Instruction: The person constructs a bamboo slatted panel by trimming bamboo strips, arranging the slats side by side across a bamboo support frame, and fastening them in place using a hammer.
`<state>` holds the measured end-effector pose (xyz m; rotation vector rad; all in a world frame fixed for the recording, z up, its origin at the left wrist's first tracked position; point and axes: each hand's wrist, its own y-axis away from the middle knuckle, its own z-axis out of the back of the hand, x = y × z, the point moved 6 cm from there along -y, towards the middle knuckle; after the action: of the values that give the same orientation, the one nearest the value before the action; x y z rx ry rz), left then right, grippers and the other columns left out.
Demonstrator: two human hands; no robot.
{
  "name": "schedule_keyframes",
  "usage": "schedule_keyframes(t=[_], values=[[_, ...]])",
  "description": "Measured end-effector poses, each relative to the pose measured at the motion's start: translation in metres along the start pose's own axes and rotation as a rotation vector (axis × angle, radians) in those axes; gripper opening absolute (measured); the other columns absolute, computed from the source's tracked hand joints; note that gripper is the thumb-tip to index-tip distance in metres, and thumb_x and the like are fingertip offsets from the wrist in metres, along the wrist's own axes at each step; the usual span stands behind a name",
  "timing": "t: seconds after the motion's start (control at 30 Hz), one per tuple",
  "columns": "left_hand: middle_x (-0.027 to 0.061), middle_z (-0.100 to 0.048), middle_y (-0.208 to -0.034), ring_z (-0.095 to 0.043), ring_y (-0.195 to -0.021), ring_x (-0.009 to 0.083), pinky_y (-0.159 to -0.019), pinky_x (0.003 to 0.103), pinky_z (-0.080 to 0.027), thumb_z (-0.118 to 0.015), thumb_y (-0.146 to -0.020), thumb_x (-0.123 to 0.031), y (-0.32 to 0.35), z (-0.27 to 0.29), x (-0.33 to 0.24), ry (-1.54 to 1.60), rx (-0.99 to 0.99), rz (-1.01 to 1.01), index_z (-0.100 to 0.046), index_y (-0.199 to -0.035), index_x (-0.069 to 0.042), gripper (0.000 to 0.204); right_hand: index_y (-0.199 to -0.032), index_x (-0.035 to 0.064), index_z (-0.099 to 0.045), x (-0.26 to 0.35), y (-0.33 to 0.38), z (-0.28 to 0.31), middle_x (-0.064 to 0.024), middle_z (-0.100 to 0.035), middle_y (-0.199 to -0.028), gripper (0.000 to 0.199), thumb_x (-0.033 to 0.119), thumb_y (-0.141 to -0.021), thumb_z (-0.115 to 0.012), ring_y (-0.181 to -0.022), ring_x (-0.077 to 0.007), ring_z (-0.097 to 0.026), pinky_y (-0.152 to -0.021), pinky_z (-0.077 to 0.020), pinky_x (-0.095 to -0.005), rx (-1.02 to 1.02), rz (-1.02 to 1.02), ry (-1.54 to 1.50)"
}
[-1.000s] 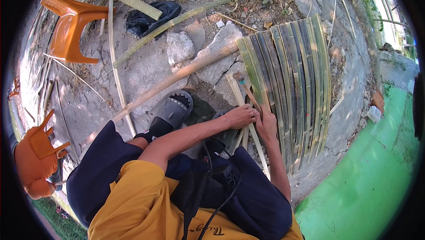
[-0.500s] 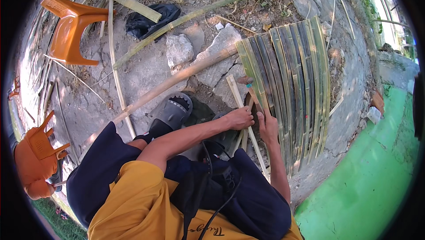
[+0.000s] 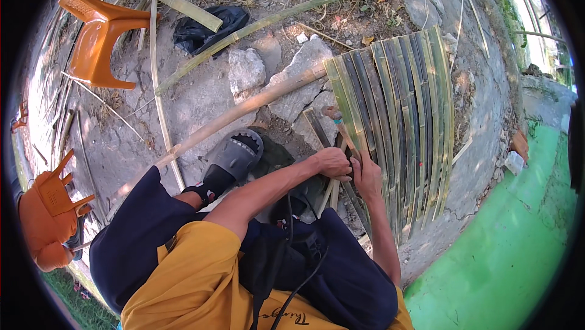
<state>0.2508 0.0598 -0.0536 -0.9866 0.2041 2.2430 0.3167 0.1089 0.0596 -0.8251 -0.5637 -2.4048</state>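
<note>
Here, left hand (image 3: 334, 163): fingers curled in a clench around the bamboo strip, back of the hand uppermost

Right hand (image 3: 368, 179): fingers grasping the lower handle of the hammer, just beside the left hand and the near left edge of the slatted panel

Bamboo strip (image 3: 355, 207): loose length slanting beneath the left hand, left of the panel; upper end projecting beyond the knuckles, lower end running toward the right forearm

Hammer (image 3: 345, 133): head directed away from the wearer, near the outermost left slat; contact with that slat cannot be told

Strip's face, changed: pale half a second ago, dark now; the strip appears to have been turned over in the left hand, while the hammer has stayed in the right

Bearing on the work: the dark side now faces up, much like the darker slats alongside; the strip is judged to be separate from the panel as yet

Slatted panel (image 3: 399, 129): bamboo slats side by side on the ground, right of both hands

Bamboo pole (image 3: 244, 112): reaching the panel's upper left corner, passing beside stone slabs (image 3: 247, 69)

Upper left: orange plastic chair (image 3: 95, 53), with a black plastic bag (image 3: 213, 30) to its right
</note>
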Motion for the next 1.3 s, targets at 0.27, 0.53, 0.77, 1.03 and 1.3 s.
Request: schedule_keyframes(t=[0.27, 0.53, 0.77, 1.03, 1.3], values=[[0.0122, -0.067, -0.066, -0.07, -0.068, 0.0356, -0.063, 0.046, -0.056, -0.064, -0.092, -0.051, -0.002, -0.001, 0.001, 0.091, -0.149, -0.014, -0.067, -0.069, -0.009, 0.048, -0.115, 0.0007, -0.059, -0.01, -0.006, -0.008, -0.0234, -0.068, -0.082, 0.017, 0.013, -0.104, -0.062, -0.075, -0.0466, -0.069, -0.063, -0.052, -0.0504, 0.079, 0.108, 0.01], [0.0094, -0.067, -0.069, -0.07, -0.07, 0.0331, -0.064, 0.045, -0.056, -0.065, -0.09, -0.052, 0.005, -0.019, 0.009, 0.014, -0.074, -0.011, -0.065, -0.069, -0.009, 0.047, -0.114, 0.0015, -0.056, 0.001, -0.021, -0.007, -0.0284, -0.068, -0.083, 0.023, 0.023, -0.105, -0.061, -0.074, -0.0496, -0.067, -0.061, -0.0515, -0.0545, 0.078, 0.133, -0.017], [0.0111, -0.071, -0.078, -0.072, -0.079, 0.031, -0.069, 0.044, -0.057, -0.065, -0.092, -0.045, 0.006, -0.016, -0.003, -0.066, -0.183, -0.073, -0.065, -0.076, -0.009, 0.04, -0.117, 0.0028, -0.055, -0.016, -0.024, -0.026, -0.028, -0.067, -0.077, 0.031, 0.032, -0.107, -0.058, -0.073, -0.0499, -0.068, -0.062, -0.0501, -0.0587, 0.283, -0.051, 0.346], [0.0104, -0.071, -0.077, -0.073, -0.08, 0.0322, -0.07, 0.044, -0.057, -0.06, -0.096, -0.056, -0.005, -0.008, 0.003, 0.011, -0.1, -0.025, -0.071, -0.075, -0.01, 0.051, -0.112, 0.001, -0.056, -0.02, -0.021, -0.01, -0.0264, -0.067, -0.078, 0.022, 0.02, -0.103, -0.064, -0.074, -0.0486, -0.068, -0.062, -0.0508, -0.0546, 0.12, 0.056, 0.065], [0.0132, -0.07, -0.076, -0.071, -0.078, 0.0327, -0.07, 0.044, -0.057, -0.063, -0.094, -0.055, 0.002, -0.024, 0.008, 0.005, 0.041, -0.015, -0.068, -0.073, -0.009, 0.051, -0.109, 0.0023, -0.057, 0.013, -0.033, -0.006, -0.0272, -0.067, -0.078, 0.021, 0.021, -0.103, -0.064, -0.075, -0.0488, -0.069, -0.061, -0.0503, -0.0539, 0.081, 0.09, 0.014]])
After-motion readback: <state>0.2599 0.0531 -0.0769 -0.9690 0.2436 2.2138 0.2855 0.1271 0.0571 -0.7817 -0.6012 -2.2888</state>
